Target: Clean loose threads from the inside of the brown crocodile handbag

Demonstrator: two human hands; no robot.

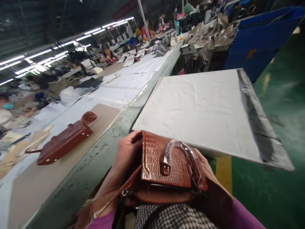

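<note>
A brown crocodile-textured handbag point(152, 159) is held up close to my body, above a checked cloth at my waist. Clear plastic film wraps its handle point(175, 144), and a long brown strap hangs off its left side. My left hand point(128, 148) grips the bag's left edge, with the fingertips hidden behind it. On the far right side my right hand point(202, 162) clasps the bag, partly covered by the handle and side panel. Another brown bag point(66, 143) lies on its side on the long table to the left, apart from my hands.
A white-covered board point(202, 105) juts out from the long table point(95, 159) in front of me. Beyond it stand a blue bin point(257, 41) and a heap of grey-brown pieces point(212, 33). Several people work along the table farther off.
</note>
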